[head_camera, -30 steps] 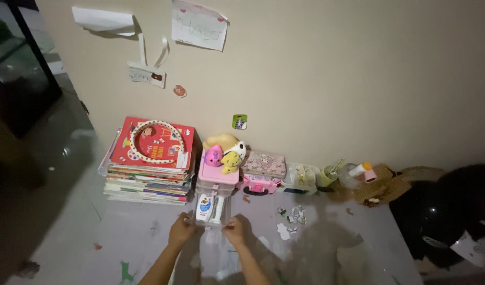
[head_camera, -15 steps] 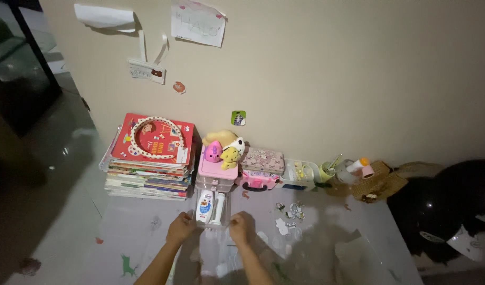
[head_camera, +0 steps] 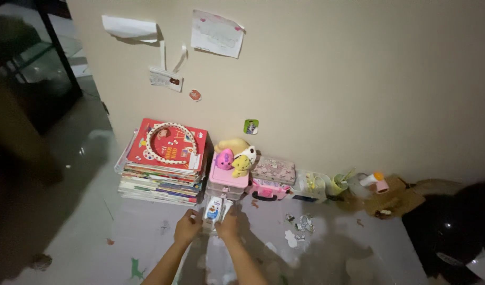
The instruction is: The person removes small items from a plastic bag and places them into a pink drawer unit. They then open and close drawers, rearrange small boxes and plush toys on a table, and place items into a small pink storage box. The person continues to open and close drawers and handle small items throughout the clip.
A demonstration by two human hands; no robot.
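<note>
Two hands in the head view, the only cam I have, both low centre, about 6 o'clock. My left hand [head_camera: 186,228] and right hand [head_camera: 227,226] sit close together on the front of a clear plastic drawer [head_camera: 216,217]. The drawer sticks out of the small drawer unit with the pink top [head_camera: 224,180], at 12 o'clock from the hands. It holds a white tube with a blue label [head_camera: 213,207] and a second, slimmer white tube just at 3 o'clock of the first.

Step, as I judge it: handling that drawer at its front edge, one hand per corner. I can't tell from this frame whether it's sliding in or out. Any next move calls for even pressure from both sides so the drawer runs straight and the tubes don't roll.

Hands: both curled, fingers bent onto the drawer front, not spread. The left touches the left corner, the right the right corner. Light is dim, so I can't tell if it's a true pinch or only a press.

Around them: soft toys [head_camera: 237,158] on the pink top. A stack of books [head_camera: 163,182] at 10 o'clock has a beaded ring [head_camera: 172,138] lying on it. A pink toy car [head_camera: 265,189] at 2 o'clock sits under a patterned pouch [head_camera: 274,170]. Metal clips [head_camera: 305,222] lie loose on the floor at 3 o'clock, and a black bag [head_camera: 453,227] is far off at 3 o'clock.
</note>
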